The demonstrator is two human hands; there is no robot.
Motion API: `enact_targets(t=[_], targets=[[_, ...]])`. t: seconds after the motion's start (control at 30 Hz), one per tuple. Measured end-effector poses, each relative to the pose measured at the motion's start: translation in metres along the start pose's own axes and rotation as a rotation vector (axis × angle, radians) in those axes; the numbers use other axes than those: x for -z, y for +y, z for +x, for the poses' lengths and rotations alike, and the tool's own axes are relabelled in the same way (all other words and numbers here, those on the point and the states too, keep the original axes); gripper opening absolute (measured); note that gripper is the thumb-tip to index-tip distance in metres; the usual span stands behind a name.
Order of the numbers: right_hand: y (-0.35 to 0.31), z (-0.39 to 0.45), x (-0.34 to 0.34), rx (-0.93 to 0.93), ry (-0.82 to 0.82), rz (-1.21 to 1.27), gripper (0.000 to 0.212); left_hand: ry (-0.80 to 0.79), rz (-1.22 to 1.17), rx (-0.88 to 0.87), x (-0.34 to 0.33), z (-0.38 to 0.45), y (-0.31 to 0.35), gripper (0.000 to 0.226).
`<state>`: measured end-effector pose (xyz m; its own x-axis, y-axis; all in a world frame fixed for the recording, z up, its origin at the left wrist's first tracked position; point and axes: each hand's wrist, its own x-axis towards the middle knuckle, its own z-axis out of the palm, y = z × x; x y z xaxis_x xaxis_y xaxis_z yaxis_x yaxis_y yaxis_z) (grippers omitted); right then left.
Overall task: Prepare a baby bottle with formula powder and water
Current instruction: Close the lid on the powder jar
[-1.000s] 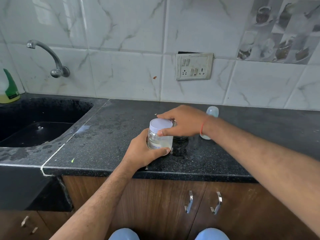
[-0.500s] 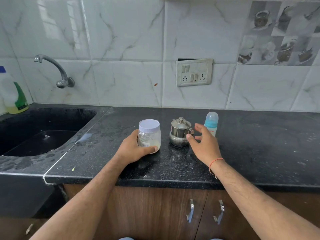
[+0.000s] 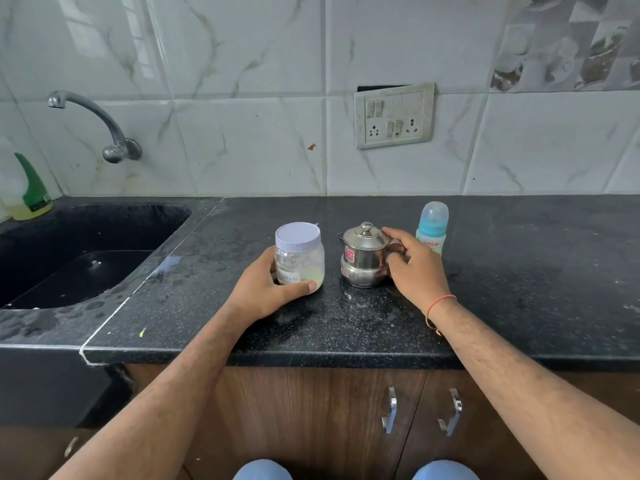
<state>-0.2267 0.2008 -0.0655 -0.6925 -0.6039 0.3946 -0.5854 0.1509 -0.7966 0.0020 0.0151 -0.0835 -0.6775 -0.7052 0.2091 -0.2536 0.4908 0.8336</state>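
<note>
A clear jar [image 3: 300, 258] with a pale lilac lid and a little pale powder at the bottom stands on the black counter [image 3: 346, 323]. My left hand [image 3: 266, 289] is wrapped around its lower left side. To its right stands a small lidded steel pot [image 3: 362, 259]. My right hand [image 3: 414, 268] rests against the pot's right side, fingers curled at its handle and one finger by the lid's edge. A baby bottle [image 3: 432, 226] with a teal collar and clear cap stands upright behind my right hand.
A dark sink [image 3: 76, 258] lies at the left with a wall tap [image 3: 104, 129] above it and a green-capped soap bottle [image 3: 29, 192] in the corner. A switch plate [image 3: 394, 116] is on the tiled wall. Cabinet doors with handles [image 3: 389, 414] are below the counter.
My right hand left the jar's lid, swung right past the pot, and now lies against the pot's handle side. My left hand kept hold of the jar. The camera tilted up.
</note>
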Motion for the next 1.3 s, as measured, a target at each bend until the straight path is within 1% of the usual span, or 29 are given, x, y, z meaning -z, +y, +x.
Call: enact_targets(t=[0.13, 0.33, 0.43, 0.6, 0.67, 0.87, 1.0, 1.03, 1.07, 1.2, 1.23, 1.27, 1.3], targets=[[0.004, 0.005, 0.003, -0.015, -0.044, 0.033, 0.056, -0.010, -0.014, -0.001, 0.000, 0.001, -0.001, 0.082], [0.002, 0.008, 0.006, -0.002, -0.105, 0.080, 0.054, -0.052, -0.049, 0.014, 0.001, 0.003, -0.002, 0.078], [0.003, 0.008, 0.006, -0.009, -0.106, 0.102, 0.053, -0.074, -0.064, 0.023, 0.002, 0.006, -0.004, 0.084], [0.004, 0.007, 0.004, -0.007, -0.099, 0.120, 0.052, -0.138, -0.080, 0.046, 0.003, 0.008, 0.000, 0.073], [0.004, 0.006, 0.003, -0.013, -0.100, 0.129, 0.052, -0.167, -0.089, 0.052, 0.005, 0.010, 0.001, 0.074], [0.004, 0.004, -0.001, -0.020, -0.115, 0.114, 0.054, -0.208, -0.099, 0.065, 0.008, 0.012, 0.002, 0.081], [-0.001, -0.004, 0.004, 0.002, -0.141, 0.038, 0.062, -0.196, -0.102, 0.064, 0.007, 0.010, 0.002, 0.077], [0.000, -0.007, 0.007, 0.031, -0.117, -0.003, 0.063, -0.191, -0.105, 0.064, 0.007, 0.010, 0.003, 0.076], [0.000, -0.010, 0.011, 0.077, -0.060, -0.044, 0.063, -0.189, -0.109, 0.061, 0.006, 0.009, 0.002, 0.076], [0.015, -0.011, 0.037, 0.296, 0.312, -0.132, 0.045, -0.184, -0.105, 0.056, 0.006, 0.011, -0.001, 0.079], [0.021, -0.009, 0.044, 0.300, 0.358, -0.168, 0.045, -0.186, -0.103, 0.056, 0.007, 0.011, 0.000, 0.079], [0.027, -0.006, 0.050, 0.263, 0.369, -0.198, 0.048, -0.189, -0.101, 0.056, 0.007, 0.011, 0.000, 0.079], [0.034, -0.002, 0.055, 0.188, 0.353, -0.218, 0.054, -0.190, -0.099, 0.057, 0.007, 0.011, 0.000, 0.079]])
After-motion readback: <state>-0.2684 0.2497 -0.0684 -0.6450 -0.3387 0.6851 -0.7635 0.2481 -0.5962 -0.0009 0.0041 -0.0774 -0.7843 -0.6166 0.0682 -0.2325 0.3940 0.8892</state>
